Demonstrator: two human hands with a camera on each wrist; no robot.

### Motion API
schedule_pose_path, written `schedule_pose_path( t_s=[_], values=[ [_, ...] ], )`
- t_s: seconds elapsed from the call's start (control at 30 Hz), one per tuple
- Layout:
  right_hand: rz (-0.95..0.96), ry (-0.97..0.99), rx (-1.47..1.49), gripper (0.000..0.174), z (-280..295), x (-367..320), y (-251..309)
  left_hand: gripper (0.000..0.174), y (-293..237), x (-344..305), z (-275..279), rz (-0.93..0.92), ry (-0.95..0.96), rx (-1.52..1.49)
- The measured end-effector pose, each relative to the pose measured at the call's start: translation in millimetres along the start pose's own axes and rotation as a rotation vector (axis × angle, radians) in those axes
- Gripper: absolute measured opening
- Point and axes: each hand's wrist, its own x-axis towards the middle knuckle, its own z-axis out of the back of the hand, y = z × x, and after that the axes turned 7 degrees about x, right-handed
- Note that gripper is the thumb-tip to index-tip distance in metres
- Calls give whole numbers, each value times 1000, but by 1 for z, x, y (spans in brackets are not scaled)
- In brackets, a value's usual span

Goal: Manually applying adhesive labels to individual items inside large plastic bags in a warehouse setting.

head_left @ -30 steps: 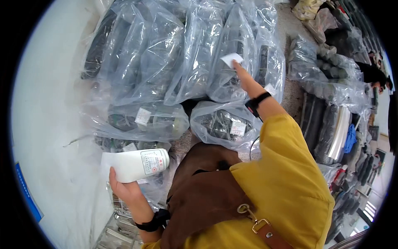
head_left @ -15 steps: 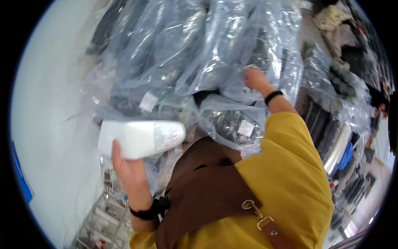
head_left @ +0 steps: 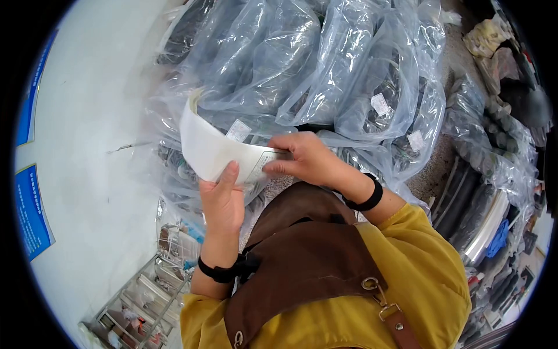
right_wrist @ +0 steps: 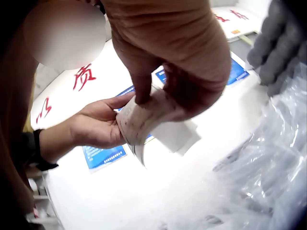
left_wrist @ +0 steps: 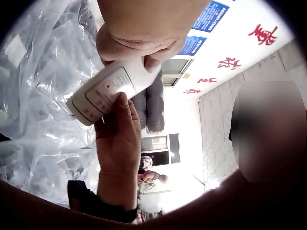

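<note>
A curved stack of white printed labels [head_left: 212, 148] is held between both hands in the head view. My left hand [head_left: 224, 203] grips its lower edge, thumb on top. My right hand [head_left: 311, 160] pinches the printed right end between thumb and fingers. In the left wrist view the stack [left_wrist: 108, 88] shows a green-framed print with red marks, with the right hand [left_wrist: 120, 141] at its lower edge. The right wrist view shows the stack [right_wrist: 139, 120] bent between the hands. A label [head_left: 380, 104] lies on a clear plastic bag [head_left: 349, 52] holding dark contents.
Several more plastic bags [head_left: 279, 64] lie side by side beyond the hands, two with labels [head_left: 238, 131]. A white wall [head_left: 104, 104] with blue posters [head_left: 34, 212] stands at left. Wire shelving [head_left: 139, 302] is at lower left, wrapped rolls [head_left: 485, 227] at right.
My right hand has come back from the bags to the label stack and pinches its end. A label now shows on the bag where that hand was. The view has shifted.
</note>
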Motion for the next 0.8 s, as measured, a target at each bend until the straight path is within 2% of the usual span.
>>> schedule_pose_path(
  t_s=[0.07,0.1,0.13,0.2,0.23,0.27,0.33,0.5,0.7,0.8],
  values=[
    [496,-581,-784,22,-2,4,-4,34,2,4,-1,-281,-159,230],
    [502,-581,-789,22,-2,4,-3,30,4,6,3,-375,-191,283],
    [265,-412,-399,21,-4,3,-2,30,7,5,4,-380,-190,276],
    [-216,-53,380,19,-13,-2,-2,27,14,-2,3,-389,-289,479],
    [-144,-49,498,18,-27,1,-4,29,19,-5,3,-432,-236,493],
    [-144,-52,496,18,-34,7,-6,29,21,-5,-1,-432,-234,491],
    [-13,-187,359,22,-42,14,-9,31,23,-4,-7,-402,-201,267],
    [-1,-123,220,25,-44,16,0,33,15,-9,-4,-388,-193,261],
    [124,-108,418,25,-47,20,-9,32,13,-8,-6,-395,-226,202],
    [204,-196,436,20,-47,17,-6,33,13,-4,-6,-366,-239,170]
  ],
)
